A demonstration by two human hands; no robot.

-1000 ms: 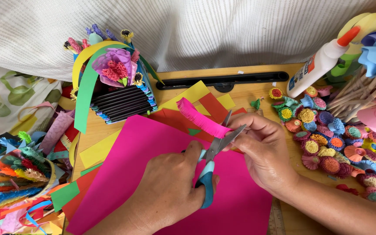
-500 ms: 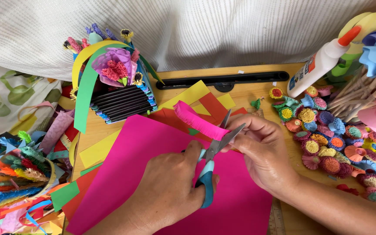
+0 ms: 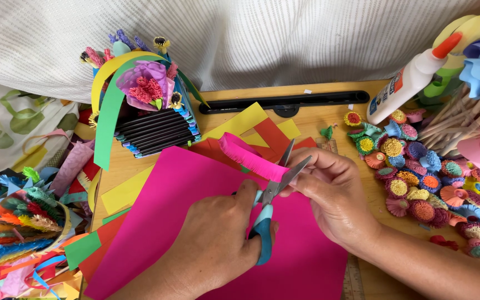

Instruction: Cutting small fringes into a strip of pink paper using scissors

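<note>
**Scissors at a pink fringed strip**

The left hand [image 3: 212,244] is closed around the blue handles of a pair of scissors [image 3: 270,208], whose blades stand open and point up and to the right. The right hand [image 3: 334,194] pinches the near end of a pink fringed paper strip [image 3: 248,155] between thumb and fingertips, and the strip's edge lies between the blades. Both hands hover over a large pink paper sheet [image 3: 195,205] that overlaps red and yellow sheets [image 3: 240,125]. Behind them, to the left, stands a small paper house [image 3: 151,119] with a green and yellow arch and paper flowers on top. To the right, a heap of rolled paper flowers [image 3: 423,178] lies near a white glue bottle [image 3: 412,80] with an orange cap and a bundle of wooden sticks [image 3: 456,119]. At far left is a pile of fringed paper scraps [image 3: 18,222]. Everything rests on a wooden table [image 3: 318,119], with a black bar along its far edge. White striped fabric [image 3: 273,39] fills the background.
</note>
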